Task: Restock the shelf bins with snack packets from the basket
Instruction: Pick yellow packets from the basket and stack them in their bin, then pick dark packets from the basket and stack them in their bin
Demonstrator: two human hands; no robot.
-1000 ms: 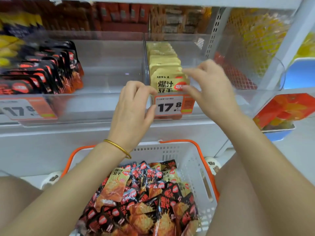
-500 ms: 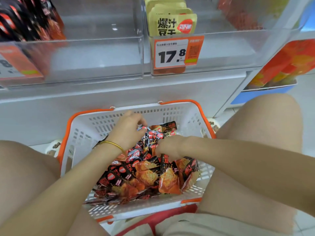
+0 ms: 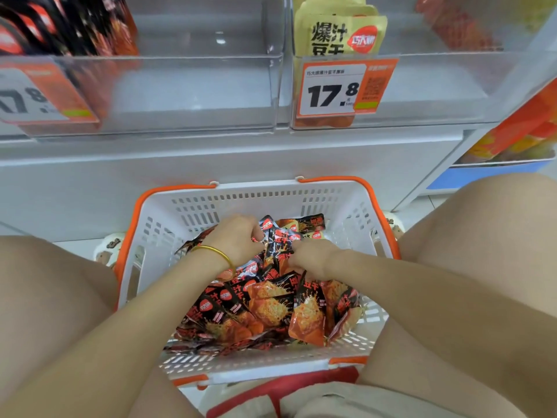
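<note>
Basket (image 3: 346, 190) of white plastic with orange handles sits between two bare knees (image 3: 482, 236), below the shelf. Both hands are down inside it. A second ago they were raised at the bin of yellow packets; half a second ago they had already dropped to about this spot.

The left hand (image 3: 238, 239), a gold bangle (image 3: 215, 251) on its wrist, curls its fingers round the top of the snack packets (image 3: 271, 309) heaped in the basket. The right hand (image 3: 313, 259) lies just beside it, knuckles up, fingers bent down into the heap. They are hidden there, so I cannot tell whether they grip a packet.

Above, the clear left bin (image 3: 196, 86) holds dark packets (image 3: 60, 25) at its left end. The right bin (image 3: 437, 86) holds yellow packets (image 3: 340, 34) behind an orange price tag (image 3: 340, 86) reading 17.8. The forearms (image 3: 135, 312) cover part of the heap.
</note>
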